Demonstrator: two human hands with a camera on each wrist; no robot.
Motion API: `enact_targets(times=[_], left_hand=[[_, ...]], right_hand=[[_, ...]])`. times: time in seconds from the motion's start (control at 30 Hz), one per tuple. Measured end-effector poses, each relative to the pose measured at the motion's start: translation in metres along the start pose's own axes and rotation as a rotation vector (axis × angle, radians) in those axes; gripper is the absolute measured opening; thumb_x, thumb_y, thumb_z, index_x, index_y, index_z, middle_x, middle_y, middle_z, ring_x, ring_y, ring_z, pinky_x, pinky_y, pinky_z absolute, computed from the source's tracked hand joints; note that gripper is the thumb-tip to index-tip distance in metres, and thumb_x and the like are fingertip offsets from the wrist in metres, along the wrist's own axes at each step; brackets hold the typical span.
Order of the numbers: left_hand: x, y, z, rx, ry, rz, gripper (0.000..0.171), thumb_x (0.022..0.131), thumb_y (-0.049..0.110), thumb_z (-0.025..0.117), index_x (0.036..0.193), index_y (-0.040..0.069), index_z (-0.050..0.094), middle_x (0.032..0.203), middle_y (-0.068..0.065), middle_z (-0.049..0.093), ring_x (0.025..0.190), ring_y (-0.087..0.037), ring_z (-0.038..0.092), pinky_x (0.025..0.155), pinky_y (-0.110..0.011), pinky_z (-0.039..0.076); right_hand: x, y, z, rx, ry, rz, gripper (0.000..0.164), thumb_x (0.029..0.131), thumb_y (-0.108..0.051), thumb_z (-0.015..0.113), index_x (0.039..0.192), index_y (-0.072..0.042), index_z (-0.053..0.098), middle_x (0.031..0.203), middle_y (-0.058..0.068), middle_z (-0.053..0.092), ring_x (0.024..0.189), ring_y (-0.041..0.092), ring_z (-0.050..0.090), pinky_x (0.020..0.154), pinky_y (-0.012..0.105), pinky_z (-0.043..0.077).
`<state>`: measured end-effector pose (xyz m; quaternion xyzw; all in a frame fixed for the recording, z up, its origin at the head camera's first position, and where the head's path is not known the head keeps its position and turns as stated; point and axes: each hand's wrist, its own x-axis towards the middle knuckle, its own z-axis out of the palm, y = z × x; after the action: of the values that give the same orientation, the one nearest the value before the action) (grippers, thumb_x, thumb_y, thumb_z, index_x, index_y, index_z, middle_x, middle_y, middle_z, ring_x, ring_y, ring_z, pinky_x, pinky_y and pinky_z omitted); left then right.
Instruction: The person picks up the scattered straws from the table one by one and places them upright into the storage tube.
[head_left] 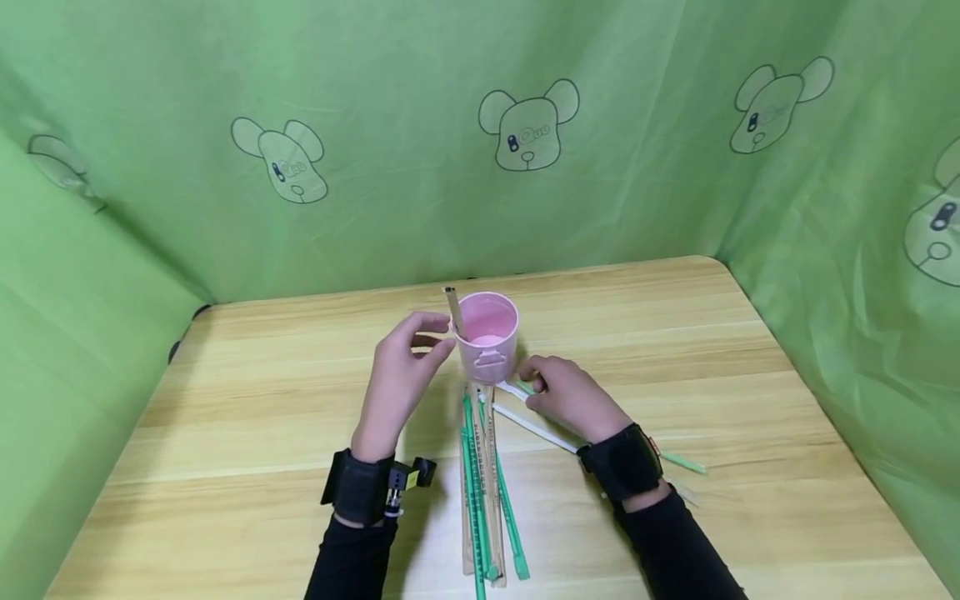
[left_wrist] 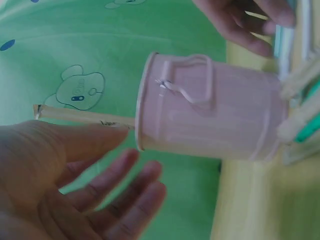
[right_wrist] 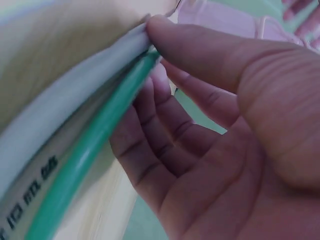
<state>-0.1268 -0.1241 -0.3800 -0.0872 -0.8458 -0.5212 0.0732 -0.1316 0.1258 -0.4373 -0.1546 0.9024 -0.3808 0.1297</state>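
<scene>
Nearer than the round pink bucket [head_left: 489, 358], slim green and brown straws [head_left: 480, 492] lie in a bundle on the pale wood-grain bench [head_left: 262, 400]. Just right of the bucket, the right hand [head_left: 573, 402] has its grip pinching a slender white straw [right_wrist: 90, 74] and a glossy green straw [right_wrist: 95, 137]. At the bucket's left rim, the left hand [head_left: 397, 367] is released, fingers parted, beside a printed brown straw [head_left: 454, 310] standing tilted in the bucket. Green bear-printed fabric [head_left: 420, 242] hangs behind.

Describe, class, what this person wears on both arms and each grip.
The sleeves are black. The broad black left wrist strap carries a small attachment with a yellow patch; the black right wrist strap shows a reddish edge. The left grip and right grip are both ungloved.
</scene>
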Motion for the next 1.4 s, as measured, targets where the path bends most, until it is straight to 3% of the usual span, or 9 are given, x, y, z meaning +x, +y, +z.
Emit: enact_targets(times=[0.17,0.33,0.8,1.13,1.4], left_hand=[[-0.006,-0.008,-0.004,0.072,-0.043,-0.084,0.036,0.098,0.006,0.076,0.133,0.001,0.068,0.123,-0.017,0.071,0.108,-0.036,0.07,0.093,-0.048,0.059],[-0.007,-0.012,-0.006,0.119,-0.071,-0.118,0.034,0.1,0.012,0.076,0.132,0.004,0.069,0.119,-0.015,0.073,0.108,-0.036,0.07,0.091,-0.049,0.059],[-0.007,-0.014,0.0,0.173,-0.157,-0.198,0.03,0.102,0.018,0.073,0.128,0.003,0.071,0.117,-0.011,0.073,0.103,-0.03,0.07,0.089,-0.047,0.059],[-0.008,-0.018,0.007,0.177,-0.197,-0.187,0.03,0.103,0.017,0.072,0.129,0.002,0.071,0.114,-0.011,0.072,0.102,-0.031,0.069,0.088,-0.047,0.058],[-0.01,-0.017,0.005,0.203,-0.201,-0.213,0.032,0.104,0.021,0.07,0.13,0.003,0.071,0.117,-0.011,0.072,0.103,-0.031,0.069,0.088,-0.047,0.058]], right_hand=[[0.0,0.006,-0.008,-0.029,0.013,0.012,0.018,0.095,0.002,0.073,0.113,0.002,0.071,0.089,0.004,0.06,0.083,0.021,0.055,0.079,0.039,0.05],[-0.001,0.005,-0.009,-0.028,0.008,0.028,0.013,0.094,0.001,0.073,0.107,0.001,0.07,0.086,0.003,0.06,0.081,0.02,0.056,0.079,0.037,0.049],[-0.005,-0.015,0.002,0.035,-0.113,0.081,0.02,0.091,-0.006,0.079,0.106,-0.001,0.066,0.086,0.004,0.061,0.079,0.019,0.056,0.074,0.035,0.049],[-0.007,-0.014,-0.007,0.021,-0.145,0.104,0.018,0.093,-0.007,0.077,0.109,-0.002,0.07,0.089,0.005,0.065,0.082,0.019,0.059,0.077,0.036,0.051],[-0.013,-0.009,-0.027,0.016,-0.132,0.099,0.02,0.096,-0.007,0.072,0.113,0.002,0.073,0.091,0.005,0.065,0.082,0.02,0.058,0.079,0.037,0.052]])
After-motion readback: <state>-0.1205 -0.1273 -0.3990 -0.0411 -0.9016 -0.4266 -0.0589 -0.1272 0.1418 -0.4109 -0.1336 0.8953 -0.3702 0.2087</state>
